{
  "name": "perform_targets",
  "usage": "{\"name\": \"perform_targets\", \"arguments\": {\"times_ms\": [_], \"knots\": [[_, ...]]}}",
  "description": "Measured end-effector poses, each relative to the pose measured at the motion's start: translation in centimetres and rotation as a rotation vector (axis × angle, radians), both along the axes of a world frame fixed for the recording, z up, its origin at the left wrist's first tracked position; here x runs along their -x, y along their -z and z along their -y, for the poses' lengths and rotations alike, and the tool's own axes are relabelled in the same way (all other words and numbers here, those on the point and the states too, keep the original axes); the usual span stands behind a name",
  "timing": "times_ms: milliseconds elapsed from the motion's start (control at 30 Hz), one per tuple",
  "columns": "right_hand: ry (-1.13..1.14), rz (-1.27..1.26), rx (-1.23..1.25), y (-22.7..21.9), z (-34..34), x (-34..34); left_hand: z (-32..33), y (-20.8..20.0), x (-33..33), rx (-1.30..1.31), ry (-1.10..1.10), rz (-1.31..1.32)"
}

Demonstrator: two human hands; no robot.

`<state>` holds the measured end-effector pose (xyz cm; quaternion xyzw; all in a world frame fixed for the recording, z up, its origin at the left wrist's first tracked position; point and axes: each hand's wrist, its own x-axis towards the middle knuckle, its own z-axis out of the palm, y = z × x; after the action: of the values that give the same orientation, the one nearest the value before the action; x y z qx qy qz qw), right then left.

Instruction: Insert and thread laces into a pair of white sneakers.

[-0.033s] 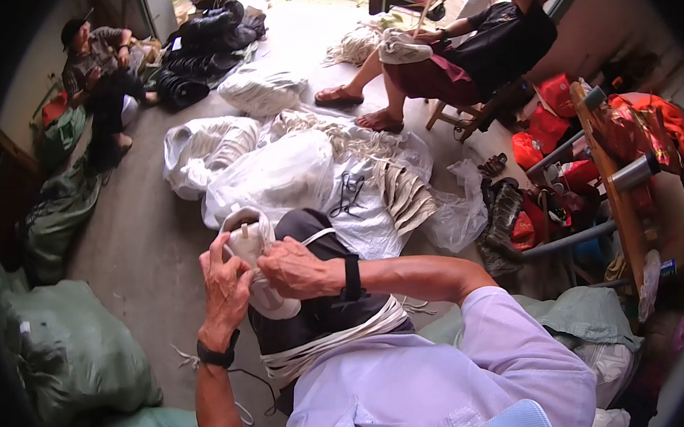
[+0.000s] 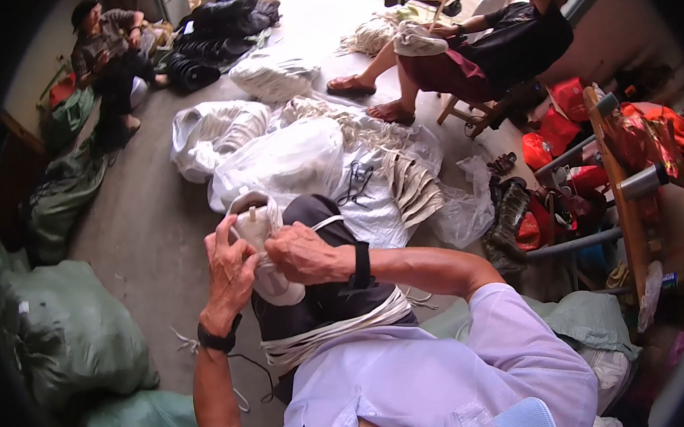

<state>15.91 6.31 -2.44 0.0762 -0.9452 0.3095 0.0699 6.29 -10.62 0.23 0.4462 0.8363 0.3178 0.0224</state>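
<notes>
A pale white sneaker [image 2: 284,294] rests tilted over my dark-trousered knees, its tongue standing up and its toe toward me. My left hand [image 2: 231,270] grips its left side, thumb and bent fingers at the edge of the lacing. On the opposite side, my right hand [image 2: 307,252] is closed with curled fingers against the eyelets; the fingertips are partly hidden. From beside that hand a white shoelace [image 2: 324,223] runs over my knee. A bundle of white laces [image 2: 335,337] lies across my lap.
Clear plastic bags [image 2: 287,160] and stacked pale shoe pieces [image 2: 411,186] lie on the floor ahead. Green sacks [image 2: 84,327] bulge at left. A wooden-edged rack [image 2: 623,202] with red bags stands right. A seated person [image 2: 505,51] works at the far right, others farther back.
The whole view has shifted slightly, so the surroundings sit higher and a little farther right. Both hands and the sneaker keep almost the same pose.
</notes>
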Motion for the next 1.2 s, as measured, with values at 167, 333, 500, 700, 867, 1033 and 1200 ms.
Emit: {"name": "perform_targets", "arguments": {"times_ms": [167, 333, 500, 700, 867, 1033, 1200], "knots": [[-0.002, 0.003, 0.112, 0.2, -1.6, -0.2, -0.6, -0.3, 0.5, -0.009, 0.044, 0.051], [-0.027, -0.101, 0.068, 0.8, -1.1, -0.2, 0.2, 0.0, 0.5, -0.004, 0.026, 0.075], [-0.018, -0.008, 0.121, -0.4, -0.3, -0.3, 0.5, 0.3, 0.6, -0.022, 0.043, 0.074], [0.060, 0.070, 0.090, -1.0, 1.0, 0.6, 0.3, 0.1, 0.5, -0.028, 0.022, 0.145], [0.144, 0.142, 0.120, -1.2, 1.7, 1.1, 0.3, 0.5, 0.6, -0.048, 0.017, 0.139], [0.151, 0.207, 0.217, -1.2, 1.1, 1.1, 0.2, 0.4, 0.7, -0.065, 0.032, 0.111], [0.010, 0.221, 0.049, -2.3, 0.0, 1.2, 0.6, 0.3, 0.7, -0.068, 0.040, 0.107]]}}
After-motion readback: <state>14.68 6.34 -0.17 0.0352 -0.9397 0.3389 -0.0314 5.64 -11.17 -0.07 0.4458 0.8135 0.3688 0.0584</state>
